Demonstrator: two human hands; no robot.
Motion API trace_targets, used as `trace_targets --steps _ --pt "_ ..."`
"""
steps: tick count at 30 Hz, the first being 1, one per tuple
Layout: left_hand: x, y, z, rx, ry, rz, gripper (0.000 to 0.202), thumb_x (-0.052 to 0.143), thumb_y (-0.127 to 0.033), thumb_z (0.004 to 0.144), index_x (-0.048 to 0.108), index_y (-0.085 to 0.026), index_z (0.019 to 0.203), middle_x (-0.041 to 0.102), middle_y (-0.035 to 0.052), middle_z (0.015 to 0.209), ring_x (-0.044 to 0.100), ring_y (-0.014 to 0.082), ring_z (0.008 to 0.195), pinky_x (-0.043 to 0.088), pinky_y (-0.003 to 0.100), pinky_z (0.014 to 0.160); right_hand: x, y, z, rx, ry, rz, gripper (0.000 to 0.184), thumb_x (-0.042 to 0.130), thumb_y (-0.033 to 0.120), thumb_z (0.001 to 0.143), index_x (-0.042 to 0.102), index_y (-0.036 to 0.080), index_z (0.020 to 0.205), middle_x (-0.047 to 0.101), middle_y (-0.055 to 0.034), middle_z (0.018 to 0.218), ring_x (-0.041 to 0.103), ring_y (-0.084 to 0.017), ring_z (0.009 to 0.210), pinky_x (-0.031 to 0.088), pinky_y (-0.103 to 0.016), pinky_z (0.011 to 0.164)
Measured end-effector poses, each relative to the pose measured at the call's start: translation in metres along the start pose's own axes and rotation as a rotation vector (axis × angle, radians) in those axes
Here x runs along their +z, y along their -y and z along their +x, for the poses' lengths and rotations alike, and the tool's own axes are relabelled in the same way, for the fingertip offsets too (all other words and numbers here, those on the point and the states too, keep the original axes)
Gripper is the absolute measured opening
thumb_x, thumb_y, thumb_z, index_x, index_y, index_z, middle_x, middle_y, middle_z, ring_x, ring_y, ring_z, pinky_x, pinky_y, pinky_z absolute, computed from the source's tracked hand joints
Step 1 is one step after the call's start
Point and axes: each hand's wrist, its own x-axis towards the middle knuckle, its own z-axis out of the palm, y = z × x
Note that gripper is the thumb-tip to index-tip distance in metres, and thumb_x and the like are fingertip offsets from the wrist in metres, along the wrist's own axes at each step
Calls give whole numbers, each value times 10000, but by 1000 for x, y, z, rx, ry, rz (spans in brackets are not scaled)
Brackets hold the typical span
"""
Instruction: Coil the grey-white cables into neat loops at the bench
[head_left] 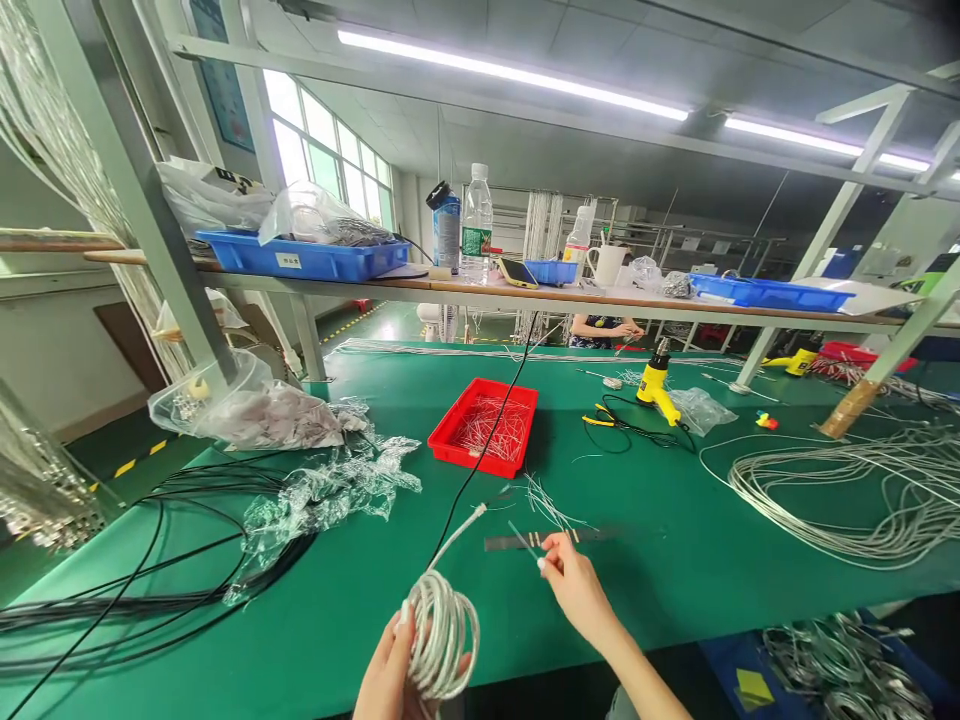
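Note:
My left hand (391, 655) is closed around a coiled white cable (444, 640) at the bottom middle. The cable's free end (471, 520) sticks up and away from the coil, over the green table. To the right, my right hand (574, 580) pinches a thin, pale tube-like piece (523, 538) between thumb and fingertips; its exact kind is not clear. Just beyond that hand lies a dark flat strip (510, 543) with light marks on the table. Several loose thin white strands (547, 503) lie beyond the strip.
A red tray (444, 455) holds thin strands; a black cord (504, 418) runs across it. A yellow heat gun (654, 380) stands behind right. Large cable coils (757, 490) lie right, black cables (187, 500) and plastic wrap (330, 500) left. A shelf (420, 287) spans above. Another person (600, 330) sits beyond.

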Motion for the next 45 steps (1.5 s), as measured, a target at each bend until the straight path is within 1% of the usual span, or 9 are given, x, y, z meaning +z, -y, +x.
trace_targets --steps 5,9,14,19,27,30,34,39,45 --pt "9 -5 -3 61 60 -34 724 866 -255 577 553 -165 1223 716 27 922 669 188 769 565 245 684 -27 41 -60 -75 302 371 179 507 208 813 416 223 967 640 44 707 607 -114 697 446 -217 670" --pt "22 3 -6 24 192 -43 614 849 -257 628 579 -156 1171 694 30 892 617 117 638 517 198 576 -44 64 -85 -45 324 467 200 549 135 746 425 215 880 606 62 661 530 -98 660 391 -225 673" --pt "34 10 -17 -81 350 18 455 801 -279 707 593 -175 1098 619 -7 741 542 94 590 453 188 520 -53 75 -87 -75 261 497 142 569 182 772 441 211 827 551 49 732 507 -104 706 394 -236 682" --pt "40 8 -23 -78 291 56 378 785 -322 721 567 -202 1006 589 -20 789 522 86 602 458 198 538 -64 81 -89 -49 232 531 159 558 161 780 410 213 810 526 56 716 489 -98 692 393 -246 700" --pt "56 9 -35 -171 229 92 705 811 -388 677 395 -327 1243 604 -25 892 612 131 730 474 220 618 -52 95 -95 -122 209 616 289 677 270 770 396 209 758 525 73 671 447 -72 627 371 -196 605" --pt "60 7 -39 -177 319 101 626 803 -370 689 417 -303 1178 591 -35 802 580 115 658 447 214 597 -51 100 -99 -79 239 694 296 683 341 778 445 217 902 596 49 721 526 -98 668 427 -230 671" --pt "59 7 -36 -188 497 140 389 739 -376 761 448 -255 989 568 -36 717 493 87 575 398 206 555 -60 98 -106 -96 300 579 396 596 375 844 475 242 1196 663 -9 857 600 -148 803 461 -293 784" --pt "53 11 -32 -192 453 222 487 735 -439 742 436 -254 1079 594 -10 777 528 120 647 406 213 566 -65 88 -108 -72 344 443 516 572 203 825 463 352 1307 658 -7 946 598 -185 941 459 -339 855" --pt "51 14 -29 -112 456 445 319 634 -454 802 433 -265 963 542 -42 706 502 135 566 372 215 447 -48 76 -102 -111 427 688 530 553 123 803 496 333 1286 649 -7 951 608 -158 882 473 -296 779"
